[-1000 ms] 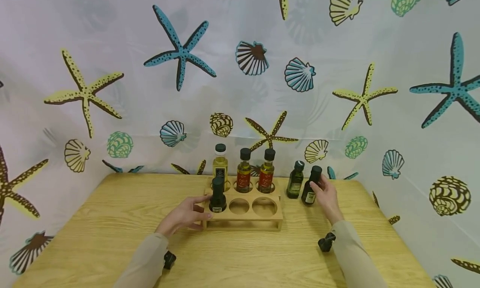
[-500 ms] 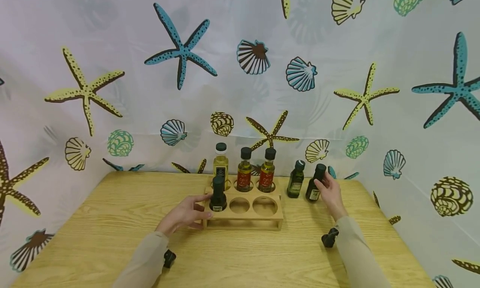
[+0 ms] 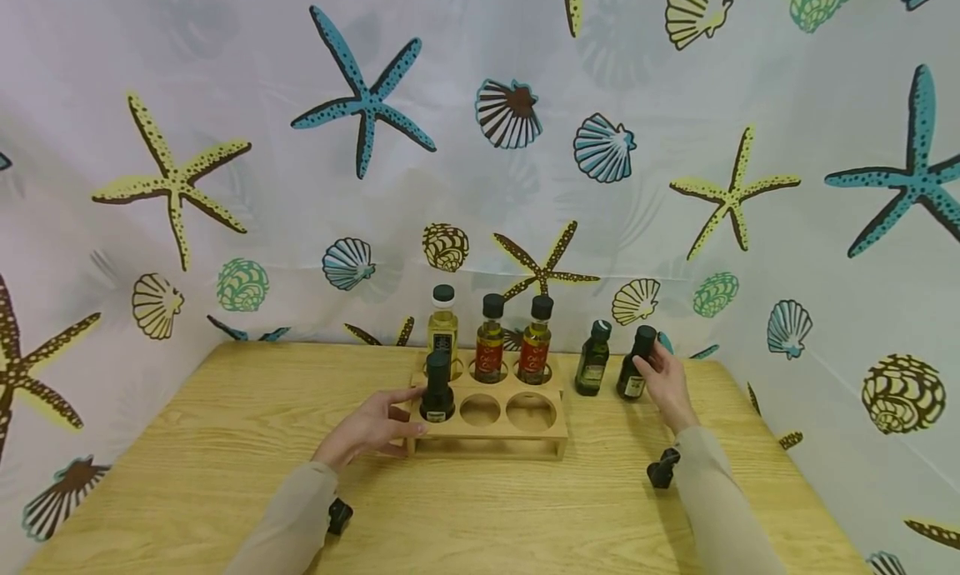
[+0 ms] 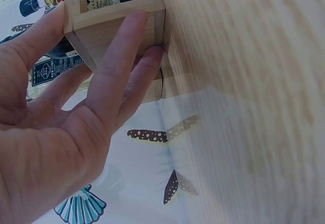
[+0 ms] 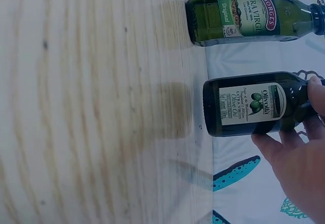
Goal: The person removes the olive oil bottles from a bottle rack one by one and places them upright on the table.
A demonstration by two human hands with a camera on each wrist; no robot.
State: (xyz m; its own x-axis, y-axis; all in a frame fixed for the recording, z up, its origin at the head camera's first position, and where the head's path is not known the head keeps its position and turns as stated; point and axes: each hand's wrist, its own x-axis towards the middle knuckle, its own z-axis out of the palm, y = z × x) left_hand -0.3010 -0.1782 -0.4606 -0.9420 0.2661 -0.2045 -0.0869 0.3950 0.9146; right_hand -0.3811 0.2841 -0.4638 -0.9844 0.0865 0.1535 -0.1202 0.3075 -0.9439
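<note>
A wooden six-hole rack [image 3: 487,429] stands mid-table. Its back row carries a pale yellow bottle [image 3: 443,325] and two red-labelled bottles [image 3: 491,346]. A dark bottle [image 3: 437,392] sits in the front left hole, and the other two front holes are empty. My left hand [image 3: 375,427] rests with straight fingers against the rack's left end [image 4: 117,21]. My right hand [image 3: 663,382] grips the neck of a dark olive oil bottle [image 3: 634,371] standing on the table right of the rack. Beside it stands a green bottle [image 3: 592,362]. The right wrist view shows both, the dark bottle [image 5: 254,104] and the green bottle [image 5: 244,21].
The wooden table [image 3: 225,442] is walled on three sides by a curtain [image 3: 225,183] printed with starfish and shells. The two loose bottles stand close to the table's back right corner. Black wrist mounts [image 3: 662,468] sit on both sleeves.
My right hand has shifted the dark olive oil bottle back and to the right, from a tilt to upright beside the green bottle. The left hand has stayed on the rack.
</note>
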